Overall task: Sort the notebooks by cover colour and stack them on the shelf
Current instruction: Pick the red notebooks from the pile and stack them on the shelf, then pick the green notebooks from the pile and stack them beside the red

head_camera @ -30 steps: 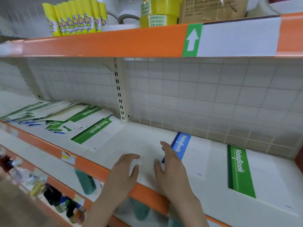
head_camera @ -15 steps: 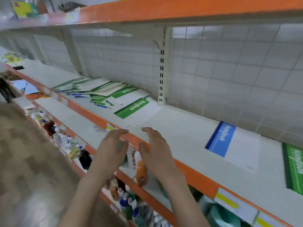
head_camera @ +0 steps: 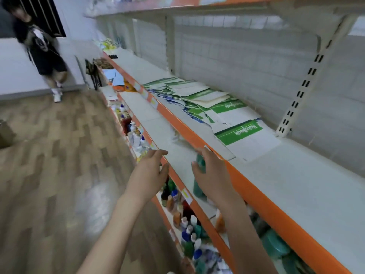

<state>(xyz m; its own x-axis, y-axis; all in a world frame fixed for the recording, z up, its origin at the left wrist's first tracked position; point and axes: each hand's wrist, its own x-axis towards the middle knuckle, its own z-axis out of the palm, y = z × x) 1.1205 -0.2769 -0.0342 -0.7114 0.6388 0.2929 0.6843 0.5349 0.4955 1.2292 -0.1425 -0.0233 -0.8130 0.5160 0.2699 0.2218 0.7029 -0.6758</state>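
shelf (head_camera: 296, 184): white deck, orange front lip, wire-grid back
notebooks (head_camera: 207, 101): loose green/blue heap on shelf, far side of the hands
change: view swung left; blue notebook out of frame, heap now ahead
left hand (head_camera: 150, 171): fingers relaxed, spread, holding nothing, over lower shelf edge
right hand (head_camera: 213, 175): fingers loosely extended, empty, just short of orange lip
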